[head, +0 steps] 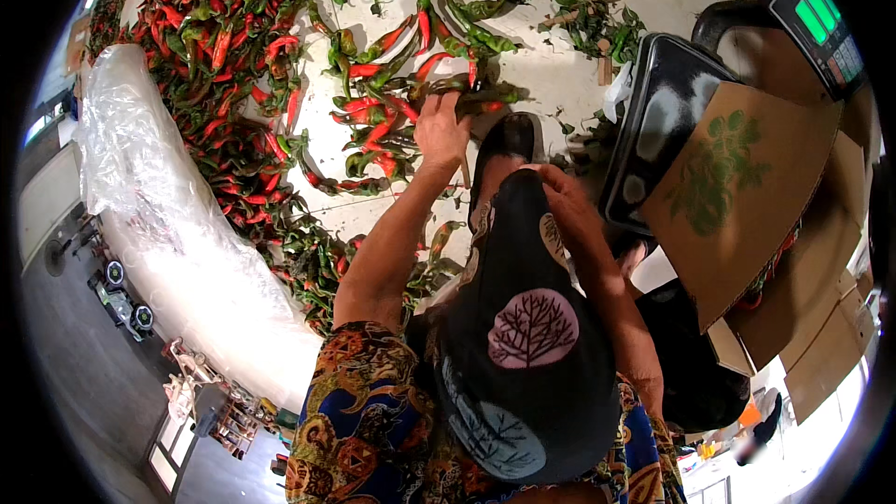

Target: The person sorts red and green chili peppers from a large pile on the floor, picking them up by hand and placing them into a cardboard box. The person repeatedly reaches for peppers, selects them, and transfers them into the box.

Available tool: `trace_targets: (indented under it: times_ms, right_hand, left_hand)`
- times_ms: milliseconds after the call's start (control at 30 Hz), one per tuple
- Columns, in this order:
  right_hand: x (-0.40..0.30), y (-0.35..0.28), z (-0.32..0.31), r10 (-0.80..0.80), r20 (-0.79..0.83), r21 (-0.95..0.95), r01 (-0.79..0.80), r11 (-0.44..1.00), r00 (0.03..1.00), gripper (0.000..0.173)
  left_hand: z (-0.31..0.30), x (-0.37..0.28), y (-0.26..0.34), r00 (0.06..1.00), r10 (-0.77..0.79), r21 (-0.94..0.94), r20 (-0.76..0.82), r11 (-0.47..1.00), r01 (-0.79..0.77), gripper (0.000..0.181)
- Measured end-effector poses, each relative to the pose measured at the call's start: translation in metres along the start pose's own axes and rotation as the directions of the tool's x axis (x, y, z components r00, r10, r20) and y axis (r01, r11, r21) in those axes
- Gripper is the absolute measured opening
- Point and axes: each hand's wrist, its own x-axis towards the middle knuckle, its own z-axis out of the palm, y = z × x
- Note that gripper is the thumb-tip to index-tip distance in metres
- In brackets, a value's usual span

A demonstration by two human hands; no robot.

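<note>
My left hand reaches down among loose red and green chili peppers spread on the pale floor. Its fingertips touch the peppers, but whether they grip one is hidden beneath the hand. By my bent knee, in dark patterned trousers, rests my right hand. Its fingers are partly hidden behind the knee, so what they do there does not show. A dark shoe stands right of my left hand, close to the peppers.
A large pepper heap lies at the left, beside a long plastic-wrapped bundle. To the right stand a black platform scale with a lit display and an open cardboard box holding peppers. Leaf and stem scraps lie beyond.
</note>
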Motion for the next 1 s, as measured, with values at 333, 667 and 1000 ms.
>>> trace_targets:
  times_ms: [333, 667, 1000]
  right_hand:
    - [0.027, 0.007, -0.017, 0.097, -0.181, 0.026, -0.094, 0.995, 0.979, 0.039]
    - [0.044, 0.002, -0.014, 0.046, -0.128, 0.102, -0.033, 0.994, 0.991, 0.038]
    - [0.058, -0.014, 0.004, -0.075, -0.191, 0.447, 0.155, 0.881, 0.979, 0.034]
  left_hand:
    - [-0.027, 0.069, -0.008, 0.975, 0.087, -0.069, -0.203, 0.992, -0.103, 0.028]
    - [-0.010, 0.145, -0.024, 0.963, -0.141, -0.079, -0.229, 0.989, 0.126, 0.029]
    - [-0.053, -0.010, 0.073, 0.892, 0.346, -0.524, 0.291, 0.838, -0.154, 0.022]
